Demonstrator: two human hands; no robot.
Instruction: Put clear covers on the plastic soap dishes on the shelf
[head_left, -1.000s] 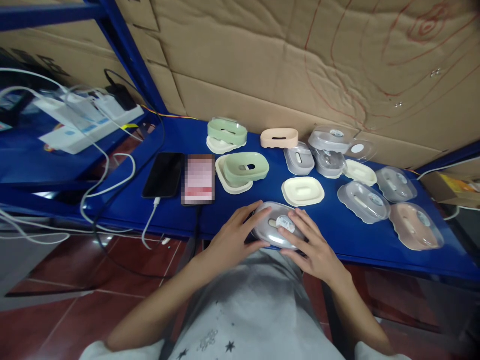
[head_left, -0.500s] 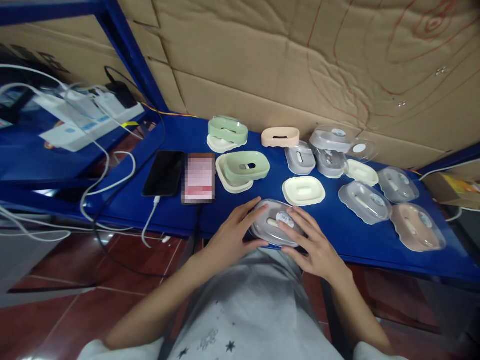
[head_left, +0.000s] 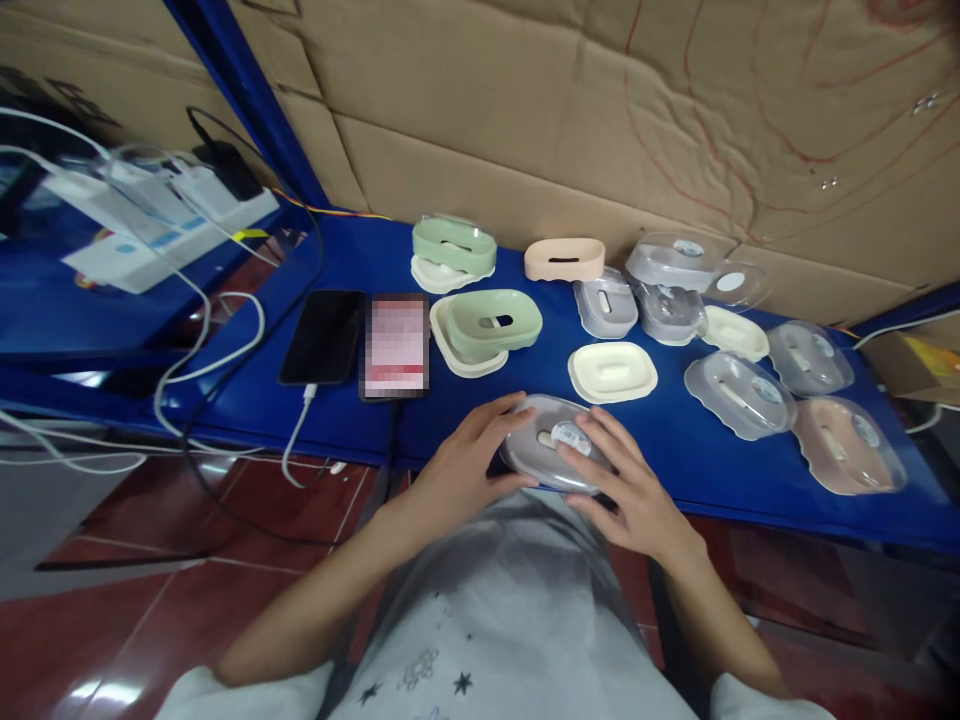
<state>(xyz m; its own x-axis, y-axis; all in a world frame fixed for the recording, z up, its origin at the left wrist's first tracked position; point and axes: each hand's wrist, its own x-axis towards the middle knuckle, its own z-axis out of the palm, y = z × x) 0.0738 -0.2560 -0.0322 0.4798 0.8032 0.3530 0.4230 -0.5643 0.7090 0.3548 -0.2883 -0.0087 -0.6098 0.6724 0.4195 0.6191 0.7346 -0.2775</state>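
Observation:
A grey soap box [head_left: 536,462] with a clear lid and a round printed sticker sits at the table's front edge, close to my body. My left hand [head_left: 469,455] grips its left side, thumb at the near edge and fingers over the far rim. On the right, my right hand [head_left: 626,490] holds the box with fingers spread over the lid beside the sticker. Just beyond it lies a cream oval tray [head_left: 626,375]. A green soap box body [head_left: 517,310] rests tilted on another cream tray [head_left: 469,368], behind my left hand.
Several lidded soap boxes, including a pink one [head_left: 844,455] and a grey one [head_left: 731,400], stand at the right. A peach body [head_left: 562,262] is at the back. Two phones, one black [head_left: 321,338], lie left, near a white power strip [head_left: 172,245] and loose cables.
The camera view has shifted slightly, so the table's things appear a little displaced. Both hands keep their hold on the grey soap box, almost unmoved.

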